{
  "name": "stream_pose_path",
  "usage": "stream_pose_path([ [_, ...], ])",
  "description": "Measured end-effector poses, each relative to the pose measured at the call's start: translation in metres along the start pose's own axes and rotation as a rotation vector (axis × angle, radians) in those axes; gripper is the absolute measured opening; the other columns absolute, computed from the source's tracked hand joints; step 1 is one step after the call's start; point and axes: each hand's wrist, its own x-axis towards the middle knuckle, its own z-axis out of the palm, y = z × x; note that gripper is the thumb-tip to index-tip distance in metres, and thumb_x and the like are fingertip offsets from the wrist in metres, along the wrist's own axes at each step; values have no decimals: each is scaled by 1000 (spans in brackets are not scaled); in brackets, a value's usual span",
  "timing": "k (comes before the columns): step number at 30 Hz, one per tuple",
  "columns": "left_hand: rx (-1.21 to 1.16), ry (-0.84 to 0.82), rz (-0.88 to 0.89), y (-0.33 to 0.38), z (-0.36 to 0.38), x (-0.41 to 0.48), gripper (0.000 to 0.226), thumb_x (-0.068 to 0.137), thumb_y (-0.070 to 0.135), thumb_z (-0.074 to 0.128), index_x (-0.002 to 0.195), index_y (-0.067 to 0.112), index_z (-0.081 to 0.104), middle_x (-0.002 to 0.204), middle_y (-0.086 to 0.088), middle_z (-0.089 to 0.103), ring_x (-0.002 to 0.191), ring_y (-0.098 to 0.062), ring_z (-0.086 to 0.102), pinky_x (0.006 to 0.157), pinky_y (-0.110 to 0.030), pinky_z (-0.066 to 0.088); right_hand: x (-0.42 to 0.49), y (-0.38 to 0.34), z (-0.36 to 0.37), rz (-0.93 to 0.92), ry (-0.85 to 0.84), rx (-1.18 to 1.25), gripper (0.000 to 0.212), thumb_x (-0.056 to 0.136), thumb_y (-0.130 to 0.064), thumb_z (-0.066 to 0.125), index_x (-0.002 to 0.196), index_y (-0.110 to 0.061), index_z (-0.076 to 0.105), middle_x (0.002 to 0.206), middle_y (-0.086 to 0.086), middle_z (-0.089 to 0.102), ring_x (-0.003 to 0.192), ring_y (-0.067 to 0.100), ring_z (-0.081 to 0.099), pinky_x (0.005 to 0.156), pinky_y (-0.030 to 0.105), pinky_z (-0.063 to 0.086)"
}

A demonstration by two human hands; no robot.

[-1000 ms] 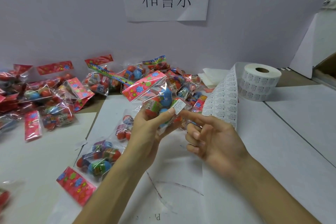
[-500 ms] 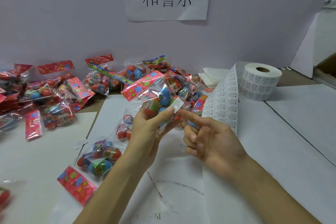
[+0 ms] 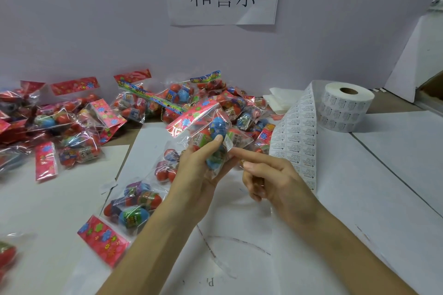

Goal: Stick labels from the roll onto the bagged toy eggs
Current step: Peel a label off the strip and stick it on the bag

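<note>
**A:** Where's the bag that's being labelled?

**B:** Up off the white surface [image 3: 359, 199], in the left hand [image 3: 201, 175]. Its grip is curled round the bagged toy eggs [image 3: 211, 132], with the thumb pressed on top. The right hand [image 3: 275, 184] holds nothing. Its index finger [image 3: 242, 153] is stretched straight, tip at the small white label [image 3: 227, 144] on the bag's right side, and the other fingers are curled in.

**A:** How should that be finished?

**B:** I'd rub from 1 edge of the label to the other, against a hard egg underneath. That way the film won't pucker and no corner lifts.

**A:** And the materials?

**B:** The film is clear, glossy and wrinkled, under a flat red flowered header [image 3: 191, 118]. The eggs look smooth and rounded. Just beyond the right hand, the label strip [image 3: 297, 132] stands curved. It's matte paper printed in rows of small rectangles, and it runs back to the roll [image 3: 345, 108], a squat cylinder with a brown core. Farther left, a pile of bags [image 3: 72, 122] lies heaped against the wall.
</note>
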Motion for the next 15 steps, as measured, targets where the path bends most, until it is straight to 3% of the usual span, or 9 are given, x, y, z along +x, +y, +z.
stream_pose_path([
  [5,4,14,-8,-1,1,-2,79,69,25,76,140,0,52,116,-17,71,86,-20,76,65,-26,61,-4,1,2,-198,97,-280,33,88,-19,61,114,-32,78,57,-4,51,56,8,44,54,17,38],
  [9,-17,12,-29,-1,-3,0,53,90,21,69,138,3,58,115,-13,77,101,-25,75,75,-33,63,-9,0,5,-271,58,-385,30,87,-16,62,104,-29,82,59,-10,59,57,8,49,57,20,41],
  [13,-47,-6,20,2,-4,-2,68,83,23,71,142,-4,52,100,-12,76,92,-22,75,78,-33,64,-4,-1,4,-68,-39,14,37,83,-22,62,117,-22,77,60,3,53,55,15,40,53,23,37],
  [15,-52,-35,45,2,-2,-3,71,81,24,73,143,-5,51,112,-16,74,100,-24,74,86,-34,63,0,-3,3,57,-64,218,41,83,-24,58,120,-20,75,61,5,50,53,13,38,51,23,36],
])
